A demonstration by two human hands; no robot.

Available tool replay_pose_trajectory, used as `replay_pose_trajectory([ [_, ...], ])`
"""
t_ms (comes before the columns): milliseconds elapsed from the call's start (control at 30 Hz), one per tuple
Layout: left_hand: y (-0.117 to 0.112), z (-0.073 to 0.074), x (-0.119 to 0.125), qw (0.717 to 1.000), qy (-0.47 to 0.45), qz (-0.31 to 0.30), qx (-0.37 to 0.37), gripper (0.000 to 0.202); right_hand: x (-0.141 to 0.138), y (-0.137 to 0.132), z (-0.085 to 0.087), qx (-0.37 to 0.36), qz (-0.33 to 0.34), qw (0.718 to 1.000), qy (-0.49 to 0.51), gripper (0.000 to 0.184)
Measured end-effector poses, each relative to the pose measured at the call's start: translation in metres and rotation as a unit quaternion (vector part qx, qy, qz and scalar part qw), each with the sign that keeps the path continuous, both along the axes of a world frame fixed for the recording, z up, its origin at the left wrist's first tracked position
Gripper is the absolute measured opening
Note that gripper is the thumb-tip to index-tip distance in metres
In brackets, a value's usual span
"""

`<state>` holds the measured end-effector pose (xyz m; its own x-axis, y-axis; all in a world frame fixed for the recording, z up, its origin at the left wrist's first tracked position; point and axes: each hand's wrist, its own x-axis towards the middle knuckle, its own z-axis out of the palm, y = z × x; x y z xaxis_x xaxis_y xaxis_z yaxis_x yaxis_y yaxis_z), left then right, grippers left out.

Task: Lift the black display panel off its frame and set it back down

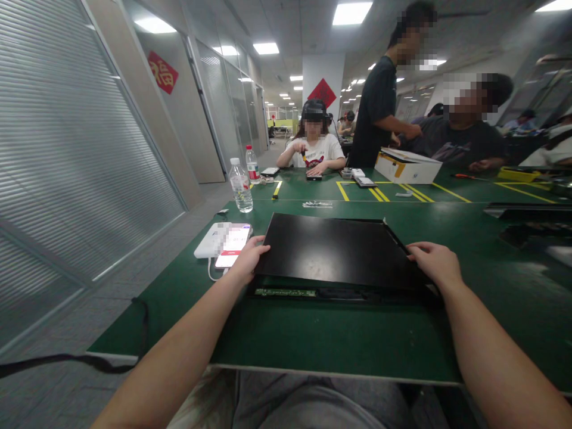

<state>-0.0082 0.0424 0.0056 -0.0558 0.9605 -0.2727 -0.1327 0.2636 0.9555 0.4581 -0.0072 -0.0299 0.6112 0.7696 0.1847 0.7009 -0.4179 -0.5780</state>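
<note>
A flat, glossy black display panel (330, 247) lies slightly askew over a thin black frame (364, 294) on the green table. Along the frame's near side shows a narrow green circuit board (286, 292). My left hand (243, 260) grips the panel's left edge, thumb on top and fingers beneath. At the opposite side my right hand (435, 265) is closed on the right edge; whether it also pinches the frame there I cannot tell. The frame's far right corner sticks out behind the panel. Beneath the panel, the frame's inside is hidden.
Left of the panel are a lit phone (233, 245) and a white box (209, 240) with a white cable. Two bottles, one clear (242, 187), stand behind. Across the green table (339, 342) sits a co-worker (315, 140); two more people are by a white carton (409, 167).
</note>
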Motion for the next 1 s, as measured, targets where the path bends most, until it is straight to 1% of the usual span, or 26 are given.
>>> replay_pose_trajectory([
  [233, 0.001, -0.007, -0.001, 1.000, 0.010, -0.001, 0.024, 0.037, 0.003, 0.002, -0.006, 0.020, 0.004, 0.999, -0.026, 0.034],
  [433, 0.000, -0.008, 0.002, 0.999, 0.028, 0.010, 0.032, 0.039, 0.003, 0.002, -0.008, 0.017, 0.009, 0.998, -0.054, 0.035],
  [567, 0.000, -0.009, 0.003, 0.999, 0.027, 0.012, 0.041, 0.039, 0.000, 0.001, -0.005, 0.005, 0.007, 0.999, -0.050, 0.036],
  [767, 0.002, -0.012, 0.001, 0.999, 0.010, -0.003, 0.040, 0.046, -0.004, 0.000, 0.000, -0.007, 0.000, 0.999, -0.034, 0.034],
  [1000, 0.003, -0.011, 0.001, 0.999, -0.009, -0.006, 0.032, 0.044, 0.000, 0.001, -0.004, 0.006, -0.003, 0.999, -0.034, 0.032],
])
